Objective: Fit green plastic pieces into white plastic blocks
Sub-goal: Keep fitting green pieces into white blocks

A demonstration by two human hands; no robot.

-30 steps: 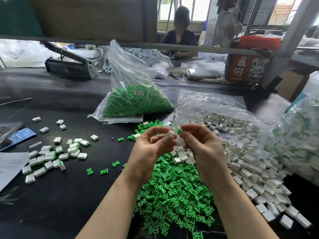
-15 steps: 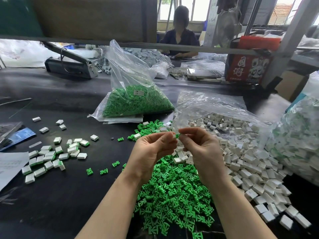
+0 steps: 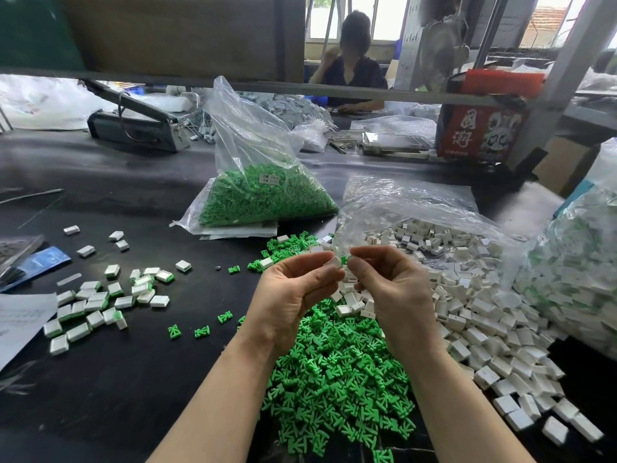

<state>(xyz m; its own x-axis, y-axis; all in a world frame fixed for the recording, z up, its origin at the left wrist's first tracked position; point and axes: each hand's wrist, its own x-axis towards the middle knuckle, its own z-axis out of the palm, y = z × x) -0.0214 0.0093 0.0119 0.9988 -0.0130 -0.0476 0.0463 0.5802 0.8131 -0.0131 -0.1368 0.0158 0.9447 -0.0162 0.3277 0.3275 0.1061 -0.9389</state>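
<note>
Above the loose heap of green forked plastic pieces (image 3: 337, 379) on the black worktable (image 3: 133, 379), both hands meet at the fingertips; the left hand (image 3: 293, 295) pinches a small white rectangular plastic block (image 3: 334, 263) between thumb and forefinger, and the right hand (image 3: 390, 289) pinches a small green plastic piece (image 3: 344, 260) whose visible end touches the block's right side; both parts look light, rigid and smooth, so a slip seems likelier than breakage, and the sensible hold is on the block's flat faces, leaving its open end free, and on the piece's tail end; the green piece appears to lie roughly level with its long axis running left to right, nose toward the block, though fingers hide most of it; the block's opening seems to face right, but I cannot be sure; unfilled white plastic blocks (image 3: 484, 322) spill from a clear bag on the right, and finished white-and-green blocks (image 3: 100, 302) lie scattered well apart on the left.
</note>
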